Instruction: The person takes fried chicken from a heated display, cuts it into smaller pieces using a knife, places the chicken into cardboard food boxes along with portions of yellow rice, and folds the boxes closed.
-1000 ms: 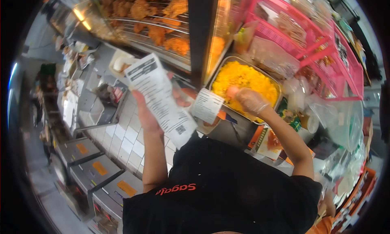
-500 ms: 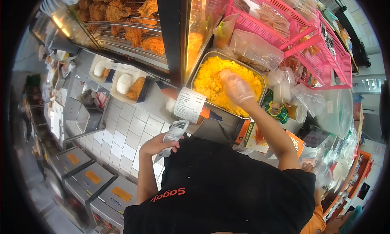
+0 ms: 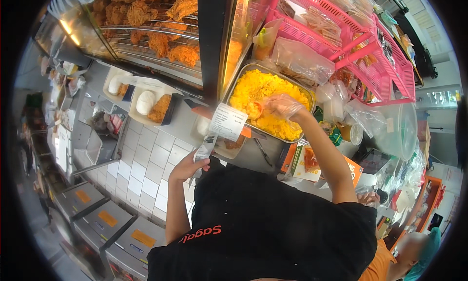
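My left hand point(image 3: 189, 166) is closed around a long printed paper slip point(image 3: 229, 121). The slip's folded lower part curls at my fingers, and its wide upper end hangs over a paper food box point(image 3: 233, 145). Under a clear plastic glove, my right hand point(image 3: 283, 107) is at the right side of a metal tray point(image 3: 312, 93) full of crumbly yellow food point(image 3: 261, 83). Its fingers are bent together. At their tips is a small round orange-and-pale thing point(image 3: 254, 109), whose kind I cannot make out.
Fried chicken point(image 3: 141, 12) fills a lit glass cabinet at the upper left. Below it stand open boxes point(image 3: 152, 106) with white mounds and fried pieces. Pink baskets point(image 3: 356, 51) with packets stand at the upper right. A pen point(image 3: 263, 151) lies near the tray. Another person's orange sleeve point(image 3: 382, 261) shows lower right.
My right hand has drawn slightly back and lower over the yellow food, and the round orange thing now shows at its fingertips. The left hand still holds the slip, tilted a little differently.
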`<state>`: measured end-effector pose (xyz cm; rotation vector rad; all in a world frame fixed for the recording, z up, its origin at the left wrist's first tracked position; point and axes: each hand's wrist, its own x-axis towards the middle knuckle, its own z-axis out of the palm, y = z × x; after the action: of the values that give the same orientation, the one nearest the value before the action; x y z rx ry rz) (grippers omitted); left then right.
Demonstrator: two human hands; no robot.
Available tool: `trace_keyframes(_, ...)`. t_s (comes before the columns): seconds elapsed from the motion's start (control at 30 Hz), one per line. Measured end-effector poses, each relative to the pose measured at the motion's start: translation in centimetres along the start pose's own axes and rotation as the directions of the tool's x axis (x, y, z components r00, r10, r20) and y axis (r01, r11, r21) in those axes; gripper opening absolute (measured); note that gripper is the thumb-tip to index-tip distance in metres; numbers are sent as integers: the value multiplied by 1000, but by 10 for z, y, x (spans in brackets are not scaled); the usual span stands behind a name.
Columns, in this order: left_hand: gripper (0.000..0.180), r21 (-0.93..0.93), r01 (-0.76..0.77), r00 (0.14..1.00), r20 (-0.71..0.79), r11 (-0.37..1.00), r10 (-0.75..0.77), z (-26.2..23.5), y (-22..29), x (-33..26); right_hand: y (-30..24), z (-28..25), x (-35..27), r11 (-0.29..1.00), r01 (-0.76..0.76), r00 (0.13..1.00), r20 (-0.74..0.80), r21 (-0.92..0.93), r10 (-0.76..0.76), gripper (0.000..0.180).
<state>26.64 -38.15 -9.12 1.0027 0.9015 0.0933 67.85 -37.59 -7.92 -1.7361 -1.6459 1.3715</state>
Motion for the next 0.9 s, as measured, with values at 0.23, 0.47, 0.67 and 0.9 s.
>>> trace_keyframes(0.23,50,-18,29,997,-73,999,-30,-11,4,-6,35,13,-2,973,136,857,-470,-189,-211,17)
trace_keyframes(0.47,47,-77,30,990,-135,997,-40,-16,6,0,-55,59,-13,893,126,972,-127,-432,-198,16)
trace_keyframes(0.67,44,-178,12,991,-132,984,-36,-22,1,6,-56,30,6,947,-119,979,126,-298,163,25)
trace_keyframes(0.9,52,-181,-16,999,-44,983,8,-36,-2,9,11,10,4,722,302,953,172,-622,-250,38)
